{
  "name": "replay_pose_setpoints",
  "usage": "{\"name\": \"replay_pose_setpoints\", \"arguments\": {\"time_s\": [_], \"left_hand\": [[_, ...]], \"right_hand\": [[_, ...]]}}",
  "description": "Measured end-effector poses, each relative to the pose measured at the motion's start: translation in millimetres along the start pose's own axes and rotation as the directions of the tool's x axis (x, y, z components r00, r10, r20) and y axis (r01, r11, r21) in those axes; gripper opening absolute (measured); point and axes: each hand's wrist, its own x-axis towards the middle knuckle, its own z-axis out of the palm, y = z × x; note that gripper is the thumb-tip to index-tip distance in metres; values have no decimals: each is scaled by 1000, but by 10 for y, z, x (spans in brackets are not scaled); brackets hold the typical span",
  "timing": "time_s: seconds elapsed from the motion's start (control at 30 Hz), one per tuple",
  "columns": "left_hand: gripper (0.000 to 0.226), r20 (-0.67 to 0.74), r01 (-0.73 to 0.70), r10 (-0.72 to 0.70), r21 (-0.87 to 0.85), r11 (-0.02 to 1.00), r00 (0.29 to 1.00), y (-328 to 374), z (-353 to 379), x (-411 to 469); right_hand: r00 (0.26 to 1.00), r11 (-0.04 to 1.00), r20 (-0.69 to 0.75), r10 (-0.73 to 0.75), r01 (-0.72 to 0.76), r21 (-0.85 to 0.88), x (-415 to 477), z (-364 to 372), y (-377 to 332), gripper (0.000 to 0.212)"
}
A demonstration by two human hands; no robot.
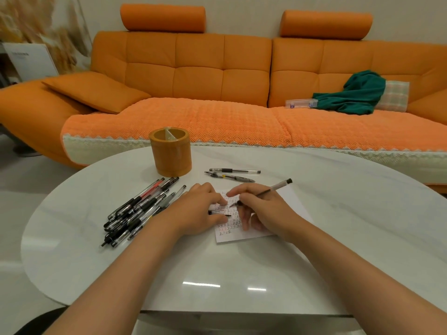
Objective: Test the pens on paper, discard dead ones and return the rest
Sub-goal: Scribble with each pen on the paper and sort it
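White paper (232, 234) lies on the pale, glossy table (242, 262), covered in rows of small handwritten marks in black and red; a few at its lower left read as the character 正, the rest are too small to make out. The right hand (263, 209) pinches a pen (275, 188) between thumb and fingers, tip down on the paper among the marks, black rear end tilted up and away to the right. The left hand (198, 209) rests on the paper's left edge, fingertips beside the pen tip, and holds a clear cap (219, 212) with a black end under thumb and forefinger. Both hands hide much of the writing. Just left of the left hand lies a loose pile of pens (140, 209), mostly black-gripped with clear barrels, at least one red; any print on them is unreadable. Two more pens (232, 174) lie side by side beyond the paper, apart from the pile, the nearer one with a small yellow band. An orange round holder (171, 153) with inner dividers stands upright at the table's far edge, between pile and pair. Behind is an orange sofa (198, 76) bearing a green cloth (355, 93), a clear box (301, 103) touching it, and a checked cushion (395, 95). A white carton (29, 59) at far left carries faint, illegible print.
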Motion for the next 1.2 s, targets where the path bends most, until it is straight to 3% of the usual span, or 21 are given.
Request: {"name": "replay_pose_setpoints", "arguments": {"time_s": [0.1, 0.23, 0.57, 1.2], "left_hand": [[50, 5, -4, 4, 22, 1000, 1000, -19, 6, 1], [52, 19, -5, 5, 34, 999, 1000, -28, 13, 2], [68, 19, 18, -18, 9, 1000, 1000, 24, 30, -6], [69, 53, 55, -55, 1, 998, 997, 73, -9, -20]], "right_hand": [[996, 996, 36, 82, -83, 15, -43, 64, 47, 17], [996, 994, 61, 57, -52, -92, -67, 31, 62, 7], [995, 988, 102, 18, -2, -151, -71, 59, 135, 20], [994, 967, 93, -49, 70, -245, -66, 83, 183, 20]]}}
